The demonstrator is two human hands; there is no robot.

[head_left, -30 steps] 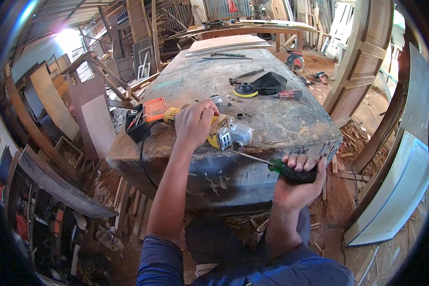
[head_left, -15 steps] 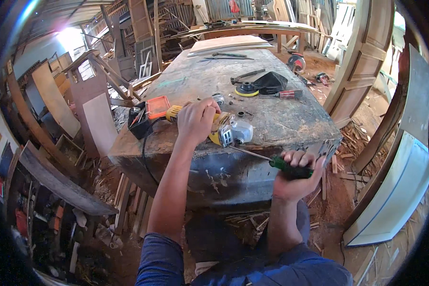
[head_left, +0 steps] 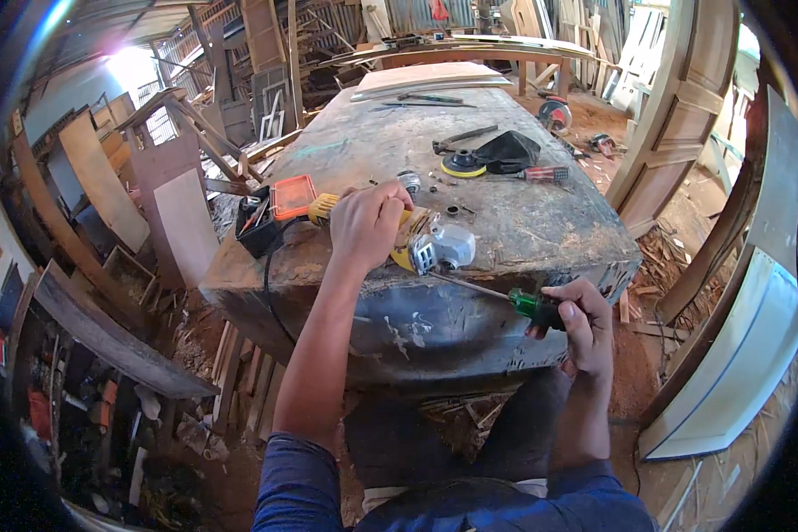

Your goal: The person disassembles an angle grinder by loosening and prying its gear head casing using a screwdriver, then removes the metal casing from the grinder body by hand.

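Observation:
A yellow angle grinder (head_left: 402,253) with a silver gear head lies along the near edge of the worn workbench (head_left: 541,229). My left hand (head_left: 363,222) is closed round its body from above and presses it against the bench top. In my right hand (head_left: 583,321) is a screwdriver (head_left: 532,307) with a green and black handle, gripped by the fingers and thumb. Its long shaft points left, and the tip is at the near side of the grinder's head; the exact contact is too small to make out. A few small loose parts (head_left: 453,210) lie just beyond the grinder.
Farther back on the bench are a yellow-rimmed sanding pad (head_left: 463,165), a black bag (head_left: 509,152), a hammer (head_left: 464,138) and a red-handled tool (head_left: 543,174). A black box of tools (head_left: 257,232) and an orange tray (head_left: 293,197) sit at the left edge. A wooden door (head_left: 683,115) stands at the right.
My right hand has shifted right and its grip has turned and loosened on the handle, leaving more of the green part showing. The left hand and grinder stay in place.

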